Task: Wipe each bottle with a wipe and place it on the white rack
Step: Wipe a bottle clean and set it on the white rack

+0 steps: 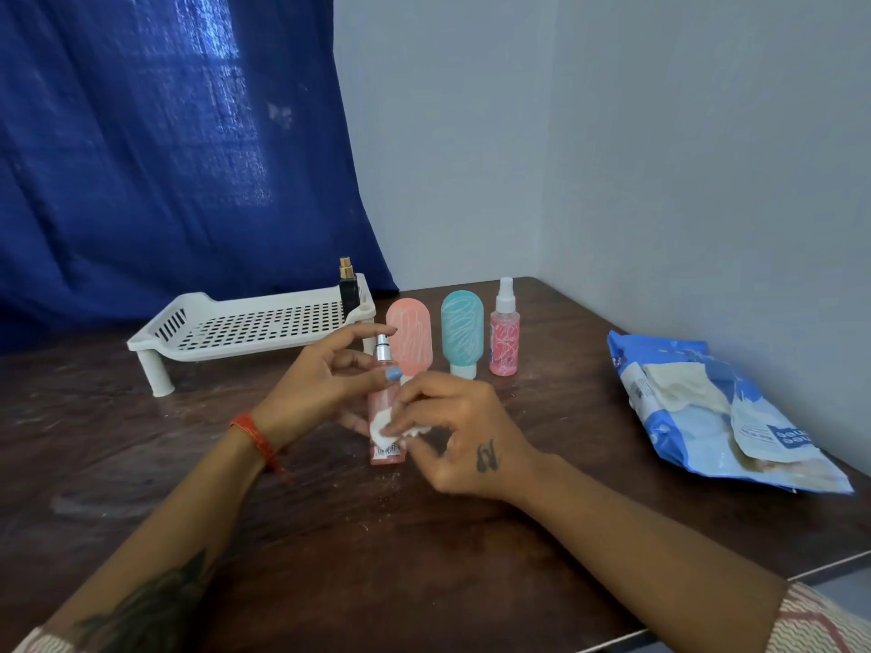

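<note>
- The left hand (325, 374) grips a slim pink spray bottle (386, 407) near its silver nozzle, thumb on the front and fingers curled round the back, keeping it upright on the dark wooden table (330, 534).
- The right hand (452, 431) pinches a small crumpled white wipe (384, 428) against the lower part of that bottle, just above its barcode label.
- Behind the hands three more bottles stand in a row on the table: a coral tube (410, 339), a teal tube (462, 334) on its white cap, and a small pink sprayer (504, 339) with a clear cap (all three carry pale scribbled marks).
- The white rack (245, 329) stands on short legs at the back left, with one dark bottle (349, 289) with a gold top upright in its far right corner.
- A blue pack of wipes (697, 417) lies open at the right, near the wall.
- A blue curtain (165, 148) hangs behind the rack.
</note>
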`<state>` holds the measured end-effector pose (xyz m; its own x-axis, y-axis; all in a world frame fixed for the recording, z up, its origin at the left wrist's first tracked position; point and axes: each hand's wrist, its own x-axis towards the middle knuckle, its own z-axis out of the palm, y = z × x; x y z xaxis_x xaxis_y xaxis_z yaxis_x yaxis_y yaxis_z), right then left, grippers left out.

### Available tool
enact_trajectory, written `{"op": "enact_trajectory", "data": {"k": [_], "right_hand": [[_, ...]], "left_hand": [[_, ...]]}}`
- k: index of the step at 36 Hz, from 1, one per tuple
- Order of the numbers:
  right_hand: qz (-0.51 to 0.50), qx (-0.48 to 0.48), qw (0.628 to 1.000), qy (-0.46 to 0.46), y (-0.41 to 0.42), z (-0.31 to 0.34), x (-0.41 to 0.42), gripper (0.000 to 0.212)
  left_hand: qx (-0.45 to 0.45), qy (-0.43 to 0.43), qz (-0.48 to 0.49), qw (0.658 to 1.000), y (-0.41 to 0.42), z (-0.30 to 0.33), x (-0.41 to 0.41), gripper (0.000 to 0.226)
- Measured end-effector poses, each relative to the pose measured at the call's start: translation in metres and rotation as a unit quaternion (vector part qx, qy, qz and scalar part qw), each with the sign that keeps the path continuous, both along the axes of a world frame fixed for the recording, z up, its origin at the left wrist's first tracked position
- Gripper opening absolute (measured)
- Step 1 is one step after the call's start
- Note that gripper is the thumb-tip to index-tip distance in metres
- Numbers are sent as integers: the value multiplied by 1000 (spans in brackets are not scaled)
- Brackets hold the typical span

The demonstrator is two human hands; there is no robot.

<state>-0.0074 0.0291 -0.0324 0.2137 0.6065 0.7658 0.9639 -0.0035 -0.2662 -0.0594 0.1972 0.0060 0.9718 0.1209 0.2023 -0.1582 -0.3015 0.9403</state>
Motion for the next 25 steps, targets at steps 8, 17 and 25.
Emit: {"op": "enact_trajectory", "data": {"k": [8,17,25], "right_hand": [[33,-110,992,-43,-3,3,-7,19],[-69,-63,996,8,-5,1,7,19],[1,-27,997,72,-2,3,1,19]], "left_hand": [[10,3,9,1000,3,-1,1,51],[0,5,-2,1000,2,-1,0,52],[-12,-37,3,999,0,-1,1,45]]}}
